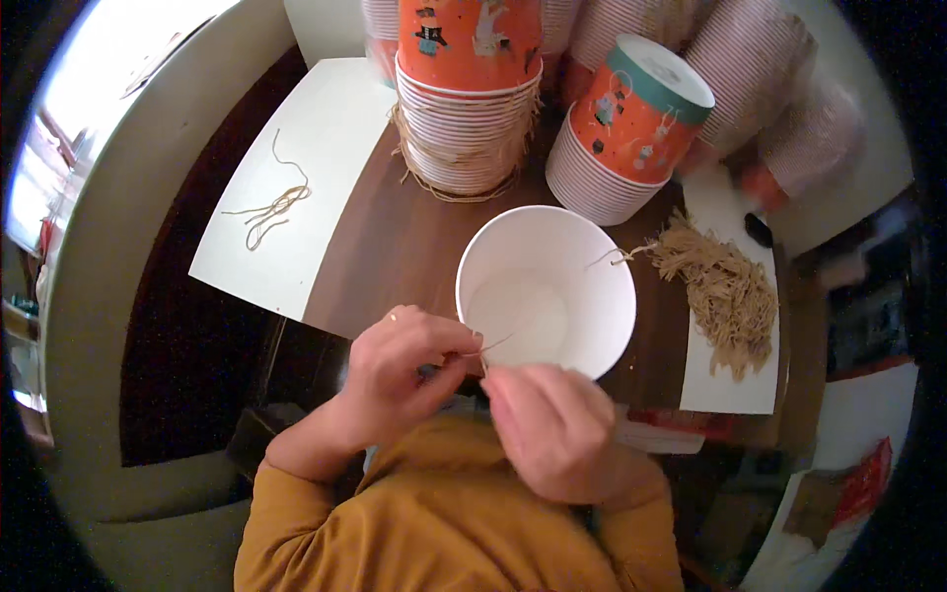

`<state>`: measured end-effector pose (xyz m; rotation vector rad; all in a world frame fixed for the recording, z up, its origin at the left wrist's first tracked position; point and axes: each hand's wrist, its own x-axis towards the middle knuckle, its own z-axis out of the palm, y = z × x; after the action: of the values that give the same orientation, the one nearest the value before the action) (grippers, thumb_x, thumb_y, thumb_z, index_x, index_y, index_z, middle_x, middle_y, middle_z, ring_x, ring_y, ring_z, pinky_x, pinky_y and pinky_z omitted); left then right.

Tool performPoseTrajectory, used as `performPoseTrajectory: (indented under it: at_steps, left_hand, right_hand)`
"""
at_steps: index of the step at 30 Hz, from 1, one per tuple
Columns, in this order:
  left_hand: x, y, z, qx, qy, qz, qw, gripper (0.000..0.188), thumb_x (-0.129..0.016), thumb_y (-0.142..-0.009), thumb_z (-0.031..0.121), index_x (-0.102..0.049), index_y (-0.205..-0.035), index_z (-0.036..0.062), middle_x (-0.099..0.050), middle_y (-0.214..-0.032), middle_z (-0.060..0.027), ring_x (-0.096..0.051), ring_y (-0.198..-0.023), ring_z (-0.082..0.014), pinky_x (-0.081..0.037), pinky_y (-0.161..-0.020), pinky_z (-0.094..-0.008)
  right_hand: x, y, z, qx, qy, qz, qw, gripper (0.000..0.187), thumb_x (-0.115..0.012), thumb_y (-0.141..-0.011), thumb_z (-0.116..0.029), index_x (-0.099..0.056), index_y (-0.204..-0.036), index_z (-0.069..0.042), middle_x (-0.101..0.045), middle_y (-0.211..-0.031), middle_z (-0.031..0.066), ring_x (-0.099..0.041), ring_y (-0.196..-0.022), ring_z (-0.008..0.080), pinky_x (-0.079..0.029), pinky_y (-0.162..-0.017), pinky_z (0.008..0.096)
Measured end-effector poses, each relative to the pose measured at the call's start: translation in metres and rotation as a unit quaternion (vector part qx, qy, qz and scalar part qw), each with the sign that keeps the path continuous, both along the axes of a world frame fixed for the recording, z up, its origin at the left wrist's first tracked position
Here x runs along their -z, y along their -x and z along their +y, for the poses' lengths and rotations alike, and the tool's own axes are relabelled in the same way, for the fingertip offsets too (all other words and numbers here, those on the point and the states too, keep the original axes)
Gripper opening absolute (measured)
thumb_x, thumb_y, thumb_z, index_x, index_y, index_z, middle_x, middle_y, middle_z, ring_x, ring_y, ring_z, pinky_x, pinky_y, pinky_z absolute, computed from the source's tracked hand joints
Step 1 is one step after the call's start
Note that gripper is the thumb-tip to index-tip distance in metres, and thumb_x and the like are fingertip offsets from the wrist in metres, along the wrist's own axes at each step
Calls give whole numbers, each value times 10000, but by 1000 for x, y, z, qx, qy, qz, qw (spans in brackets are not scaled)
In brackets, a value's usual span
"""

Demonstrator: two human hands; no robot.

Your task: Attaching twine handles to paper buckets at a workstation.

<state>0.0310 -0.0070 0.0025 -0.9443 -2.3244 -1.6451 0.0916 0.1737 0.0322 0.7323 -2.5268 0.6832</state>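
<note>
Toward the left of the frame, a loose tan cord (281, 205) is lying curled on a white sheet (330, 118), where the pale surface is probably making it easy to spot. Just left of centre, the left hand (402, 367) is pinching a thin strand (500, 342) between thumb and forefinger, its tip poking out rightward, presumably because so fine a piece is needing a fingertip grip. At the top centre, a tall bucket stack (469, 44) is standing rims down, nested as if to save room, with tan cords hanging around its lower rims. In the middle of the frame, a white bucket (582, 316) is standing mouth up, its near rim close to the hands, likely for easy reach. Below it, the right hand (554, 429) is pressing its blurred fingertips together, apparently on the same strand. At the upper right of centre, a second inverted stack (646, 109) is leaning slightly; beneath it, a knotted cord (619, 259) is crossing the bucket's far rim. Farther right, a shaggy tan bundle (725, 296) is resting mostly on another white sheet (730, 393), seemingly placed within the right arm's reach.
</note>
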Motion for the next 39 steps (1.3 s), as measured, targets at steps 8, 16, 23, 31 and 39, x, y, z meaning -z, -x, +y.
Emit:
performPoseTrajectory:
  at_steps: [8, 16, 23, 31, 39]
  left_hand:
    - [12, -2, -1, -29, -3, 50, 998, 224, -690, -704, -52, -618, -906, 13, -656, -834, -79, -609, -736, -169, -479, -666, -266]
    - [42, 14, 27, -22, -282, -278, 918, 108, -632, -844, 1, -601, -941, -35, -664, -885, -78, -621, -820, -114, -505, -742, -235]
    - [48, 8, 20, -151, -188, -144, 960, 98, -625, -824, -18, -604, -918, -36, -661, -869, -74, -621, -817, -112, -501, -766, -239]
    - [41, 10, 15, -122, -226, -240, 936, 67, -640, -815, -15, -612, -875, -23, -659, -848, -50, -604, -774, -84, -491, -716, -215]
    - [43, 17, 8, -114, -300, -256, 912, 71, -643, -810, -25, -596, -862, -14, -648, -830, -43, -590, -743, -76, -490, -694, -212]
  right_hand:
    - [27, -8, -14, 104, 33, 48, 993, 184, -694, -738, 9, -630, -910, 5, -604, -824, 104, -616, -691, 255, -513, -598, 326]
    - [54, 34, -8, 139, 97, 165, 972, 149, -639, -786, -29, -605, -929, -14, -555, -870, 107, -589, -696, 263, -498, -600, 356]
    - [84, 42, -21, 109, 253, 13, 961, 168, -661, -762, -29, -606, -920, -27, -562, -850, 104, -592, -725, 289, -495, -633, 373]
    - [94, 59, -36, 134, 192, 74, 969, 170, -630, -775, -39, -607, -943, -55, -570, -787, 103, -591, -714, 310, -487, -620, 388]
    - [86, 71, -45, 30, 479, -202, 853, 155, -608, -831, -47, -643, -974, 1, -667, -860, 116, -643, -779, 185, -502, -689, 287]
